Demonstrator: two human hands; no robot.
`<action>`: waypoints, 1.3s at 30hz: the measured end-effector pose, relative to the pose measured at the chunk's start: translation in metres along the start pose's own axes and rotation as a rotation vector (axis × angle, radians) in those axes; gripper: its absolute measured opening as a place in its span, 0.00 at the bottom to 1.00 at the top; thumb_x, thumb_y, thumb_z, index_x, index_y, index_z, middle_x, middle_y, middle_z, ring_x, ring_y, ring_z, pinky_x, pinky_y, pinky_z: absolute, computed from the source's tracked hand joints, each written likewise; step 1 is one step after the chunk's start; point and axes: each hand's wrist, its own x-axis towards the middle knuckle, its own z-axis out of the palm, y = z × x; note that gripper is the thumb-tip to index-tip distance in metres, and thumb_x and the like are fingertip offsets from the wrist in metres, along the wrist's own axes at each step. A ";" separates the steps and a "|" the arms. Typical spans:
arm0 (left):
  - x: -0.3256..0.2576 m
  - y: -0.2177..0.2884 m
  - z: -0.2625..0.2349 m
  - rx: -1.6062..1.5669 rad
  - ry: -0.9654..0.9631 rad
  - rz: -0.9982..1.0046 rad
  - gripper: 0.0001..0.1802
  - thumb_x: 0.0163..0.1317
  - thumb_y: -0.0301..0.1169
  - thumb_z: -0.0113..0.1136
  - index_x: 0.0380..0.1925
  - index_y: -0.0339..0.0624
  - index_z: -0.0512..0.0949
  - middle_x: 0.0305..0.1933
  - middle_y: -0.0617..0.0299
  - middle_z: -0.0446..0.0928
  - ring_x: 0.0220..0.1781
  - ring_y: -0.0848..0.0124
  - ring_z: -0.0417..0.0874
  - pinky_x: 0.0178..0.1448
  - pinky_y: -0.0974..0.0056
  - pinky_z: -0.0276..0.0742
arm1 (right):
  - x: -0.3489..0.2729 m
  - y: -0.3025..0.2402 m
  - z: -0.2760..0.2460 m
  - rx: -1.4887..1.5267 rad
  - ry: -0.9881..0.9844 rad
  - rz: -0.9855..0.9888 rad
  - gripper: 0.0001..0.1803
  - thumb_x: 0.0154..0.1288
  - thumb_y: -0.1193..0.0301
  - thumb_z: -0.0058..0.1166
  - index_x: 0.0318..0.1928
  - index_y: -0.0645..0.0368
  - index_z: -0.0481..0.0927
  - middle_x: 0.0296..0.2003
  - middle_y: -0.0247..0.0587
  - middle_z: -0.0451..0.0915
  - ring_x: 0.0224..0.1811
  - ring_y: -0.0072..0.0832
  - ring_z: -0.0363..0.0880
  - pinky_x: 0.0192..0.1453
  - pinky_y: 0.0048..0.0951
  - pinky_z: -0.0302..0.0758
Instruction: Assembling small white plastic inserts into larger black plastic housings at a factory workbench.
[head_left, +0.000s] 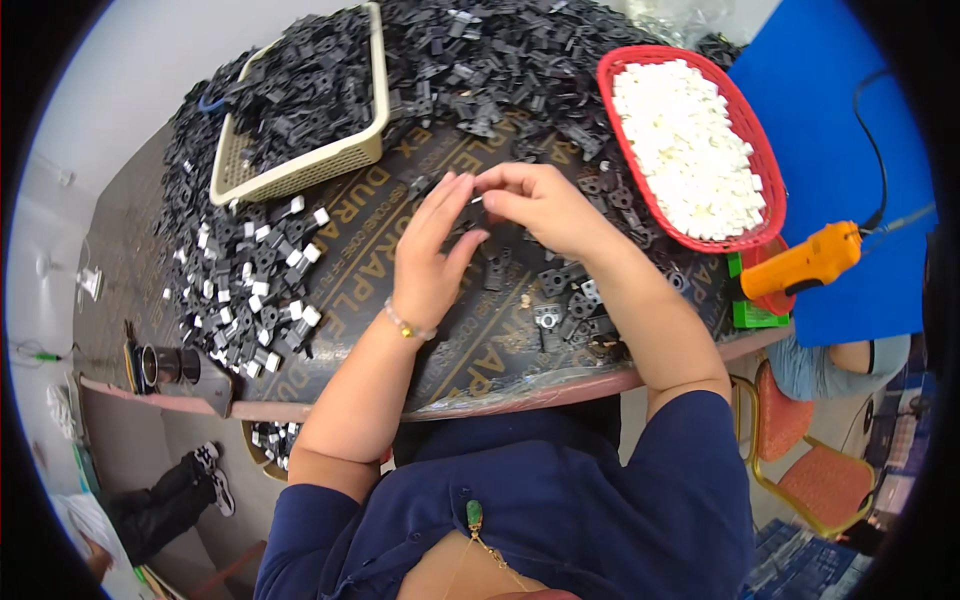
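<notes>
We see both hands meet over the middle of the dark desk [380,290]. The right hand [545,205] has its fingers pinched together on a small black part [474,201], and the left hand [432,250] touches the same part with its fingertips, the other fingers spread apart. Around the hands lie many loose black parts [575,300]. Behind the left hand stands a beige basket [300,172] full of black pieces. To the right is a red basket [765,190] with white pieces, and near it an orange tool [805,262].
</notes>
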 end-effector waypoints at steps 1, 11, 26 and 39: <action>-0.001 -0.001 0.000 -0.029 -0.017 0.014 0.37 0.52 0.21 0.72 0.65 0.42 0.73 0.67 0.49 0.74 0.68 0.54 0.75 0.69 0.58 0.73 | -0.007 -0.003 -0.002 0.045 -0.006 0.032 0.14 0.71 0.74 0.55 0.53 0.67 0.81 0.42 0.35 0.83 0.41 0.18 0.79 0.47 0.23 0.77; 0.000 0.006 0.004 -0.815 0.043 -0.520 0.32 0.73 0.28 0.57 0.72 0.47 0.57 0.54 0.49 0.79 0.48 0.62 0.86 0.53 0.62 0.82 | -0.034 -0.023 -0.059 -0.802 0.076 0.001 0.09 0.60 0.71 0.64 0.36 0.64 0.83 0.31 0.44 0.85 0.35 0.30 0.84 0.41 0.32 0.78; 0.000 -0.013 -0.001 -1.212 -0.031 -0.815 0.19 0.74 0.30 0.54 0.63 0.45 0.69 0.51 0.53 0.80 0.51 0.62 0.84 0.56 0.58 0.81 | -0.039 0.003 -0.021 -1.260 -0.141 -0.023 0.10 0.48 0.71 0.72 0.31 0.60 0.84 0.35 0.46 0.82 0.43 0.45 0.82 0.50 0.43 0.77; -0.003 -0.001 0.001 -1.320 -0.185 -0.834 0.20 0.74 0.29 0.52 0.65 0.44 0.68 0.60 0.57 0.76 0.58 0.67 0.81 0.60 0.57 0.84 | -0.026 -0.010 -0.013 -0.349 0.082 -0.184 0.19 0.54 0.75 0.72 0.47 0.63 0.86 0.48 0.35 0.77 0.39 0.19 0.77 0.42 0.21 0.77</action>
